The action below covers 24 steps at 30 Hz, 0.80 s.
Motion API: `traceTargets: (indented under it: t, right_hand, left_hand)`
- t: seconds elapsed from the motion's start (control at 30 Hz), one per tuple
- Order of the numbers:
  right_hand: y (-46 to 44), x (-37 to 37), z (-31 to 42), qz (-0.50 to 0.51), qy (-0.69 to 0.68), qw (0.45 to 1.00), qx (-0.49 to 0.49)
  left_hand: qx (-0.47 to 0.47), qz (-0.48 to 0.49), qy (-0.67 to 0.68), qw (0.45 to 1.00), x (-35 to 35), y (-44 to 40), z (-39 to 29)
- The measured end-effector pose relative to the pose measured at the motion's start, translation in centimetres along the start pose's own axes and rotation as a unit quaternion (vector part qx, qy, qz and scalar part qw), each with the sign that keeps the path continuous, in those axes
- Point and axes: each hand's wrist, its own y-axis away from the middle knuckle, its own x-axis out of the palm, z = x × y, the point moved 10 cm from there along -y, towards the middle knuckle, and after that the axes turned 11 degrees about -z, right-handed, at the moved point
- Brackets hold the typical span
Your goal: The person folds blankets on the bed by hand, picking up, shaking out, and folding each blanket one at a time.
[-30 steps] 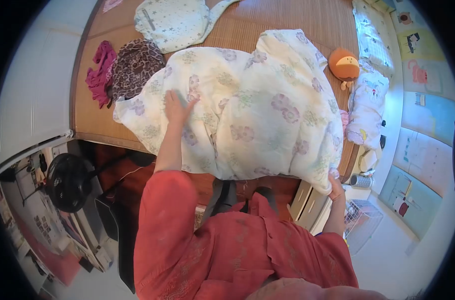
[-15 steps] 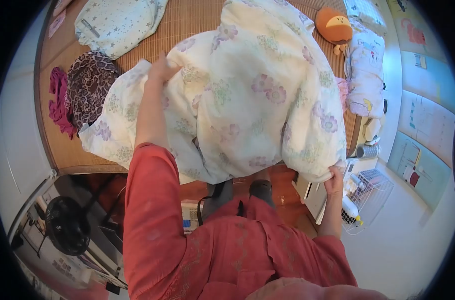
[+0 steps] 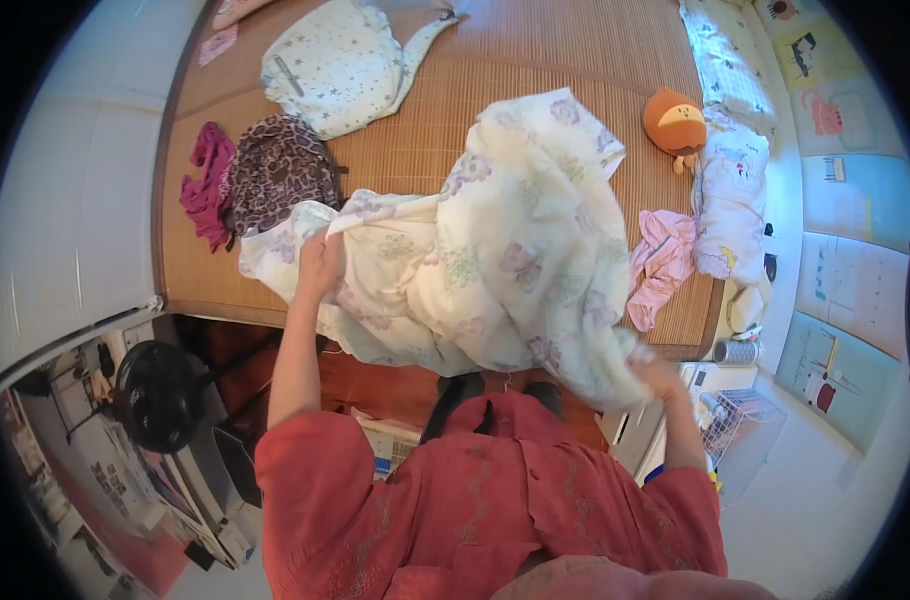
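A white quilt with purple flowers and green sprigs lies gathered over the near part of the bed mat, its lower edge hanging past the bed's front. My left hand is closed on a fold of it toward the left end. At the right, my right hand is blurred by motion. The quilt's lower right corner runs up to its fingers, and the hand looks closed on that corner. A leopard-print backpack sits just beyond the quilt's left end.
A bamboo mat covers the bed. On it lie magenta cloth, star-print fabric, pink clothing, an orange plush toy and a white printed pillow. A black fan stands at lower left, a wire basket at lower right.
The quilt has been drawn toward me and bunched, uncovering more mat and the pink clothing. My left hand has come nearer and now grips a fold; my right hand has moved slightly nearer.
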Motion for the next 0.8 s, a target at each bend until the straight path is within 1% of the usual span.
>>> traceTargets:
  t: [0.03, 0.07, 0.1, 0.13, 0.17, 0.2, 0.23, 0.27, 0.3, 0.33, 0.37, 0.4, 0.43, 0.47, 0.5, 0.53, 0.57, 0.6, 0.63, 0.67, 0.7, 0.73, 0.77, 0.8]
  right_hand:
    - [-0.7, -4.6, 2.0, -0.129, 0.029, 0.99, -0.05]
    - [0.1, -9.2, 7.4, -0.178, -0.019, 0.984, -0.014]
    - [-1.0, -15.1, 8.9, -0.273, -0.043, 0.957, -0.091]
    - [-0.9, -21.2, 11.6, -0.352, 0.002, 0.925, -0.143]
    - [-0.9, -27.2, 14.1, -0.399, -0.048, 0.897, -0.185]
    - [0.1, -32.8, 16.0, -0.442, -0.191, 0.846, -0.229]
    - [3.3, -37.8, 19.7, -0.494, -0.11, 0.811, -0.294]
    - [4.3, -42.7, 20.4, -0.468, -0.265, 0.778, -0.325]
    - [7.1, -45.3, 22.7, -0.459, -0.322, 0.756, -0.338]
    - [10.1, -47.5, 24.6, -0.448, -0.377, 0.731, -0.349]
    - [12.9, -50.2, 25.0, -0.465, -0.416, 0.691, -0.365]
    - [15.0, -52.5, 24.6, -0.479, -0.452, 0.649, -0.38]
    - [15.9, -55.1, 22.7, -0.481, -0.456, 0.642, -0.385]
    - [18.8, -58.3, 21.6, -0.555, -0.307, 0.626, -0.453]
    - [21.4, -59.3, 21.8, -0.614, -0.149, 0.588, -0.505]
    - [23.0, -58.2, 22.0, -0.617, -0.152, 0.58, -0.51]
    - [22.6, -57.4, 20.2, -0.541, -0.342, 0.59, -0.491]
    - [21.9, -54.9, 19.3, -0.44, -0.517, 0.577, -0.453]
    - [21.8, -52.0, 19.4, -0.408, -0.56, 0.59, -0.415]
    - [21.3, -49.0, 18.7, -0.374, -0.6, 0.602, -0.37]
    - [20.4, -46.5, 17.7, -0.361, -0.579, 0.656, -0.322]
    - [18.7, -44.2, 16.3, -0.346, -0.555, 0.706, -0.272]
    - [14.6, -42.4, 13.4, -0.267, -0.507, 0.784, -0.237]
    - [10.4, -40.0, 9.8, -0.185, -0.452, 0.849, -0.201]
  left_hand:
    - [0.07, -0.03, -0.066, 0.995, -1.6, -0.6, -1.5]
    - [0.104, -0.057, -0.086, 0.989, -3.3, -2.3, -2.1]
    - [0.138, -0.081, -0.104, 0.982, -5.0, -4.8, -2.9]
    - [0.187, -0.168, -0.129, 0.959, -8.2, -7.0, -5.4]
    - [0.167, -0.268, -0.1, 0.944, -12.2, -9.4, -6.9]
    - [0.152, -0.326, -0.135, 0.923, -16.5, -11.5, -7.9]
    - [0.061, -0.397, -0.161, 0.901, -21.7, -14.8, -5.9]
    - [-0.002, -0.434, -0.016, 0.901, -26.5, -14.2, -7.7]
    - [-0.075, -0.43, 0.24, 0.867, -29.8, -14.1, -8.0]
    - [-0.054, -0.462, 0.107, 0.879, -37.0, -17.2, -5.2]
    - [-0.03, -0.479, 0.016, 0.877, -42.8, -18.3, -4.3]
    - [-0.008, -0.493, -0.074, 0.867, -47.0, -18.3, -5.5]
    - [-0.002, -0.498, -0.069, 0.865, -45.8, -11.9, -13.6]
    - [-0.006, -0.481, -0.018, 0.877, -45.5, -7.7, -19.9]
    - [-0.027, -0.515, 0.162, 0.841, -45.6, -4.8, -19.9]
    - [-0.046, -0.53, 0.338, 0.776, -45.3, -2.9, -18.8]
    - [-0.053, -0.533, 0.387, 0.751, -45.5, -2.2, -15.6]
    - [-0.061, -0.532, 0.434, 0.724, -45.3, -1.7, -10.5]
    - [-0.078, -0.49, 0.452, 0.741, -43.7, -0.7, -6.6]
    - [-0.119, -0.512, 0.321, 0.788, -43.0, 1.6, -1.7]
    - [-0.087, -0.465, 0.32, 0.821, -40.2, 3.8, -1.0]
    - [-0.05, -0.354, 0.177, 0.917, -38.7, 3.7, 7.5]
    - [-0.225, -0.41, 0.472, 0.747, -34.1, 8.7, 11.2]
    - [-0.294, -0.394, 0.397, 0.775, -30.5, 12.8, 9.3]
